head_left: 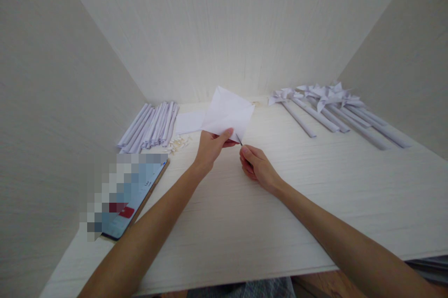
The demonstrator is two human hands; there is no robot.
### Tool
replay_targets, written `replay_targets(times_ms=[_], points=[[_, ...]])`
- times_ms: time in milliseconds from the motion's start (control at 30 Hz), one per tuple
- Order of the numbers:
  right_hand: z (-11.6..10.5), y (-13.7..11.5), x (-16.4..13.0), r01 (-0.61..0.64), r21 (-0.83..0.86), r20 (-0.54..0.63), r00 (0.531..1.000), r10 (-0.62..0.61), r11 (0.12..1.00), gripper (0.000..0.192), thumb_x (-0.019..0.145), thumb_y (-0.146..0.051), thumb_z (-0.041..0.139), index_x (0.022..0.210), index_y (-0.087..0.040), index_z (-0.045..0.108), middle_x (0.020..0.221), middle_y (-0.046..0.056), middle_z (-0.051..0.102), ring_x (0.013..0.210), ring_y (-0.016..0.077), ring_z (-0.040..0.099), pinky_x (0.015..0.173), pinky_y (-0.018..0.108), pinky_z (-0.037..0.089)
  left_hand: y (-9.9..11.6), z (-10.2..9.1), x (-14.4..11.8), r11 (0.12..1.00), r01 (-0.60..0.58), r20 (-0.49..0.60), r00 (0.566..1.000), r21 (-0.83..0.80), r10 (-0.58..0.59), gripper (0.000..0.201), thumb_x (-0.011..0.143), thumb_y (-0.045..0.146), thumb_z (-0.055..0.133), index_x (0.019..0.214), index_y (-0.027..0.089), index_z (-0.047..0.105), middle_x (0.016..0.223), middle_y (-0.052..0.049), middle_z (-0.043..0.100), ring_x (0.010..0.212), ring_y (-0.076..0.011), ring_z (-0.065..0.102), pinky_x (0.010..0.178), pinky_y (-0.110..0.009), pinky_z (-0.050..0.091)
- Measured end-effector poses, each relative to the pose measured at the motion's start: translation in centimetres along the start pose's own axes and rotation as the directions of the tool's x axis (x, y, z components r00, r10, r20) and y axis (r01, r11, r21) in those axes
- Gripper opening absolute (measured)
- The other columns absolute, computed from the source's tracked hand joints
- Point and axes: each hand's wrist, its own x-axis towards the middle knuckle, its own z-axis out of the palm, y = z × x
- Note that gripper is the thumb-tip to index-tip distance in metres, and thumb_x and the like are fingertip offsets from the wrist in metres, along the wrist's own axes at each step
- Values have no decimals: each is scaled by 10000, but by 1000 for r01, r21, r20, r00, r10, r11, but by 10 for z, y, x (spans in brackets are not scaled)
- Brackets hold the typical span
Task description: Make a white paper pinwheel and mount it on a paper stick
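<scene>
Pale wood-grain panels close off the back and both sides of a light tabletop (315, 204), making a shallow booth around the work. The folded white sheet (229, 113) held up near the middle of the tabletop serves as the landmark for everything else.

Far to the left of that sheet and nearer the person, a phone (135, 195) lies flat by the left panel, its screen blurred out. Behind the phone, still left of the sheet, a bundle of rolled white paper tubes (149, 127) lies side by side, with a scatter of small pale scraps (178, 144) just beside their near ends. A flat white sheet (189, 122) lies on the tabletop, partly tucked behind the folded sheet's left edge.

The left hand (212, 146) pinches the folded sheet by its lower edge, thumb on the near face and fingers behind, holding it up and tilted off the tabletop. Just right of that grip, the right hand (255, 167) is curled closed around a thin dark tool (239, 139) whose tip meets the sheet's lower corner; what kind of tool it is cannot be told.

Well to the right of the sheet, near the back panel, a group of paper pinwheels on rolled stems (325, 102) lies fanned out on the tabletop.
</scene>
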Motion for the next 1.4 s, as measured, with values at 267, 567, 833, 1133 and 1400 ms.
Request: replay_targets(times_ms=[267,567,833,1133,1400], points=[[0,-2,0,-2,-14,2,1000,2,1000,416,729,-508,533,519,-190,367,356,-105,291,283,19,203,272,174,126,0,0,0,1000,14,-2,1000,0,-14,250,583,220,687,791,97,627,662,-16,663,538,-108,605,546,-237,541],[0,-2,1,1,-30,-4,1000,-1,1000,414,733,-498,533,508,-192,367,351,-101,289,282,23,206,269,175,129,1,1,0,1000,23,-9,1000,9,-23,225,592,214,687,777,102,627,642,-14,662,522,-101,603,520,-206,536],[-1,0,1,-3,-31,-5,1000,3,1000,397,755,-475,515,520,-192,364,358,-103,286,281,22,202,269,174,129,1,1,0,1000,26,-15,1000,7,-26,188,585,216,688,712,91,629,609,-18,653,495,-107,597,532,-238,544],[0,-1,0,-7,1,-18,1000,7,1000,384,744,-486,518,544,-196,364,359,-109,287,280,21,190,272,176,117,2,-3,4,1000,7,2,1000,19,-7,186,580,230,686,677,78,640,606,-47,657,534,-136,622,579,-270,548],[0,-1,0,-3,10,-21,1000,3,1000,374,753,-471,511,544,-197,366,352,-107,290,277,24,198,275,181,130,4,-2,1,1000,21,9,1000,16,-21,196,586,201,674,745,93,634,641,-27,661,532,-121,613,548,-246,544]])
